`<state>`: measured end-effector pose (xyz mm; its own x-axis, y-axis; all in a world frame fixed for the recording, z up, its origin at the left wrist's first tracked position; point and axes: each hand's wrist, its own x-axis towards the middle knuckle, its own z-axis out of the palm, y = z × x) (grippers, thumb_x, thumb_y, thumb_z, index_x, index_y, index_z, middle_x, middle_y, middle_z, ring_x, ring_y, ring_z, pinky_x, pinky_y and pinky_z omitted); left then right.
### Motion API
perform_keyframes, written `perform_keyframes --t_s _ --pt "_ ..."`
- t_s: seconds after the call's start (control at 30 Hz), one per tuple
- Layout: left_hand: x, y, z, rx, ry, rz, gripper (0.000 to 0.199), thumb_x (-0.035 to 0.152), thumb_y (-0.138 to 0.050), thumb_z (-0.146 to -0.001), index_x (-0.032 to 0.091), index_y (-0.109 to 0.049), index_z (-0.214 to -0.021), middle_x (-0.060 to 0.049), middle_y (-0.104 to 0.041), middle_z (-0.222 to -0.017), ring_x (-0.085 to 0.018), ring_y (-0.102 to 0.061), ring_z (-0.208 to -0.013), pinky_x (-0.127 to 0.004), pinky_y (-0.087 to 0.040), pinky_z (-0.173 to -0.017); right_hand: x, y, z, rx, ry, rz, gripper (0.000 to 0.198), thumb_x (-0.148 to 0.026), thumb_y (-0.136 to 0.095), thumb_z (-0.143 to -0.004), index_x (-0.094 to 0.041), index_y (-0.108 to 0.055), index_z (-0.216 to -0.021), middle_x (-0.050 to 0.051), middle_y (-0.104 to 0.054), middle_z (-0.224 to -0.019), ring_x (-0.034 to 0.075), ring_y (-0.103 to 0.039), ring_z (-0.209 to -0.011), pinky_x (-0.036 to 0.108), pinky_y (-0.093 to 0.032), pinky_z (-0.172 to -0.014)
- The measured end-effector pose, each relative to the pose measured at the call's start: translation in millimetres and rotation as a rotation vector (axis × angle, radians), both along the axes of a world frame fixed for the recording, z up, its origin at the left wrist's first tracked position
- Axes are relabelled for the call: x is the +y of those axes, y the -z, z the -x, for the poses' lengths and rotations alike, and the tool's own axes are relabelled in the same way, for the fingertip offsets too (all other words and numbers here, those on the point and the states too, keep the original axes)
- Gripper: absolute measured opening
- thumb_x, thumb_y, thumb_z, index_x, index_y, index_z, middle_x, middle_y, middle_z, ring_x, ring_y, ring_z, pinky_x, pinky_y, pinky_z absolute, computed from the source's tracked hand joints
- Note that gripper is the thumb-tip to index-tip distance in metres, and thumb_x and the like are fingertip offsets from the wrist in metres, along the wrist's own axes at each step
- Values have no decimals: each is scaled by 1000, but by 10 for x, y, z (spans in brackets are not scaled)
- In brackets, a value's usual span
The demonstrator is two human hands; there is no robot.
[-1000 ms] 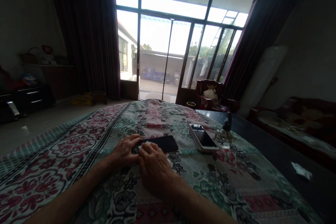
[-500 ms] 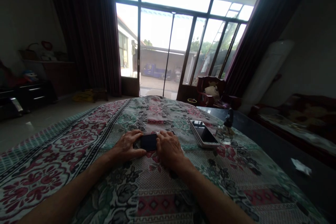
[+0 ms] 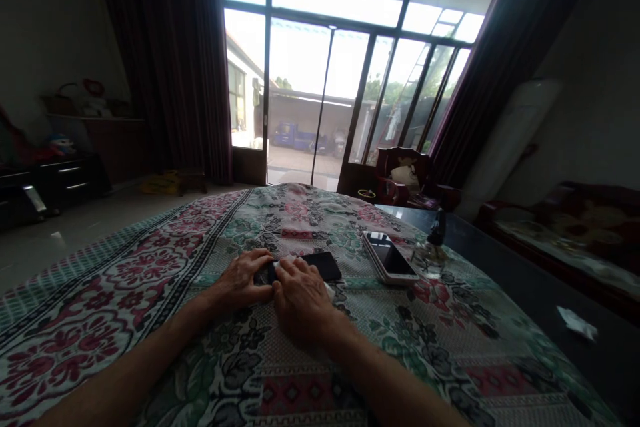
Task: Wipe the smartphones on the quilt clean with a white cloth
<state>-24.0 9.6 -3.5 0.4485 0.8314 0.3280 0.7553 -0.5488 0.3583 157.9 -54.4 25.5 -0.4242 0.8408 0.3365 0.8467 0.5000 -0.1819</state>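
A dark smartphone (image 3: 325, 265) lies flat on the flowered tablecloth (image 3: 300, 380) in front of me. My left hand (image 3: 245, 278) grips its left end between thumb and fingers. My right hand (image 3: 303, 297) is closed on a white tissue (image 3: 329, 291), pressed against the phone's left part beside my left fingertips. Bits of the tissue show at the fingertips and under the palm; most of it is hidden. The right part of the phone's black face is uncovered.
To the right lies a white-framed device (image 3: 393, 257), apparently stacked on another. Next to it stands a clear glass bottle (image 3: 430, 259) with a black top. A crumpled white tissue (image 3: 577, 323) rests on the dark tabletop (image 3: 530, 280). Beyond are glass doors and a wooden chair (image 3: 405, 173).
My right hand has slid left along the phone with the tissue, uncovering the phone's right end. My left hand has stayed in place.
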Motion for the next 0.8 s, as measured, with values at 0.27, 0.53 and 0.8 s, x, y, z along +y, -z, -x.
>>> perform_keyframes --t_s 0.27,0.53,0.8 --pt "28 54 31 -41 -5 20 62 48 -71 -68 19 -63 -122 -12 -54 -137 -33 -48 -127 -45 -36 -108 186 -49 -99 -2 74 44 38 -29 -34 -97 -18 -60 -123 9 -59 -131 26 -48 -121 42 -35 -100" --pt "7 -3 30 1 -11 57 68 52 -69 -69 15 -60 -125 -15 -50 -141 -33 -44 -131 -45 -33 -111 379 -66 -523 -41 336 14 35 -25 -33 -97 -18 -68 -102 10 -67 -113 24 -55 -108 33 -36 -96" --pt "-14 -22 24 -29 -18 58 66 51 -71 -67 19 -62 -124 -13 -52 -140 -36 -45 -131 -47 -35 -110 149 9 -275 -57 328 -14 40 -24 -33 -96 -10 -64 -117 16 -57 -132 30 -48 -121 41 -35 -100"
